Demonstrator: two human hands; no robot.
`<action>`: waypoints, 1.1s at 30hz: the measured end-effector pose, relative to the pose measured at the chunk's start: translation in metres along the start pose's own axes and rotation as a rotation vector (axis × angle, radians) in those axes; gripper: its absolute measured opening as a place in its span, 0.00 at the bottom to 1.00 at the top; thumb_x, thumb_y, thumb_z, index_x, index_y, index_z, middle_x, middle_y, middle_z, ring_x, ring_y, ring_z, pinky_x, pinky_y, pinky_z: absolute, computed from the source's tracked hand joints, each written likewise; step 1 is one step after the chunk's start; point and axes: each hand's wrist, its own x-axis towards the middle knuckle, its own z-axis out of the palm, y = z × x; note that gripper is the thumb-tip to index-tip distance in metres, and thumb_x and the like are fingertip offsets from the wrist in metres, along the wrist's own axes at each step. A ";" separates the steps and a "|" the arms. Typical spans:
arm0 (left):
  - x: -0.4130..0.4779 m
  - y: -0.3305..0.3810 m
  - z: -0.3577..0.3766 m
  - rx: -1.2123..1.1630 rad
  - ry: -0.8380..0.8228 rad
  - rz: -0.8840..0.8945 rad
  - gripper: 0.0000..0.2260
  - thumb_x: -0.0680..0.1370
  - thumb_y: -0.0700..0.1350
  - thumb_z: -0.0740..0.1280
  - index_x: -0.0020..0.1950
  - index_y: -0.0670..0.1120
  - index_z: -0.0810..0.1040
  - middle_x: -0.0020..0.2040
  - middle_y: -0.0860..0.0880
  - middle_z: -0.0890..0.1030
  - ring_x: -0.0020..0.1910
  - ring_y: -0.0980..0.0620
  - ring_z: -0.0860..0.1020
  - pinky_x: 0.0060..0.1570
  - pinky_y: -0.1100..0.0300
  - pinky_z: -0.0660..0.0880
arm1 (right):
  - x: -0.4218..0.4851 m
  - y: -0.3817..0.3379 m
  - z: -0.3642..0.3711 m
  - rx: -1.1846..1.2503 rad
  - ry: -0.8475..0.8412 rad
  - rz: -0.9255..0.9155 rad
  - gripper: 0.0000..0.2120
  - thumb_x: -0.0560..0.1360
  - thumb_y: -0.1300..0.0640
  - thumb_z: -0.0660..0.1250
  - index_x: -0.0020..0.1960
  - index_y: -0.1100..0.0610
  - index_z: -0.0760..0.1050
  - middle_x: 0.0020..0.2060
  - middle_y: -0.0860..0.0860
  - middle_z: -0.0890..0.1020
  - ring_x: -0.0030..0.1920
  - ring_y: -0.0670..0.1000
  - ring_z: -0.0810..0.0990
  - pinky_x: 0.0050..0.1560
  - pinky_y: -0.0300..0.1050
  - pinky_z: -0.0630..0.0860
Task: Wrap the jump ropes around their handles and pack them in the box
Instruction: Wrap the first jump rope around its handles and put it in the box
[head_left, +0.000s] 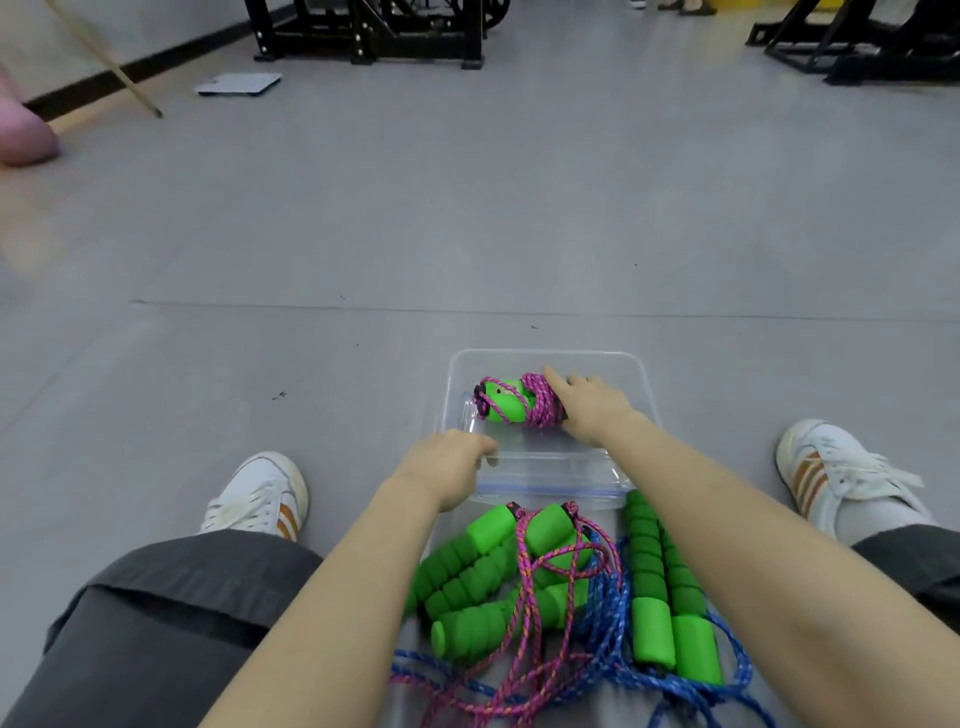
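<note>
Head view, right hand (589, 410) gripping wrapped rope bundle (519, 402) inside clear box (545, 357)

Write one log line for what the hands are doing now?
right hand: placing wrapped pink rope in clear box | left hand: on box edge | unwrapped ropes: outside box

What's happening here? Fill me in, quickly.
A seated person is packing jump ropes. The right hand sets a wrapped pink rope bundle into the clear box while the left hand holds the box's near edge. More green-handled ropes, pink and blue, lie tangled on the floor, unwrapped.
</note>
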 end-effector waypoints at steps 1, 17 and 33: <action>0.000 0.000 0.001 0.021 0.000 0.001 0.18 0.78 0.35 0.55 0.64 0.50 0.73 0.62 0.47 0.77 0.60 0.45 0.74 0.52 0.56 0.70 | -0.001 -0.001 0.001 0.017 -0.004 0.013 0.35 0.76 0.58 0.61 0.76 0.51 0.45 0.67 0.60 0.66 0.67 0.61 0.66 0.63 0.55 0.69; -0.005 0.014 0.000 0.186 0.030 -0.012 0.17 0.78 0.37 0.54 0.64 0.45 0.72 0.58 0.45 0.79 0.62 0.46 0.73 0.72 0.46 0.46 | -0.011 -0.001 0.000 -0.004 -0.050 -0.052 0.35 0.77 0.61 0.54 0.76 0.51 0.38 0.72 0.56 0.60 0.71 0.59 0.60 0.70 0.55 0.61; -0.061 0.061 -0.027 0.116 0.254 0.052 0.21 0.79 0.41 0.55 0.72 0.48 0.64 0.68 0.47 0.71 0.68 0.47 0.66 0.71 0.51 0.56 | -0.152 0.014 -0.020 0.483 0.268 0.285 0.13 0.75 0.59 0.59 0.58 0.62 0.69 0.55 0.60 0.79 0.54 0.62 0.77 0.50 0.50 0.72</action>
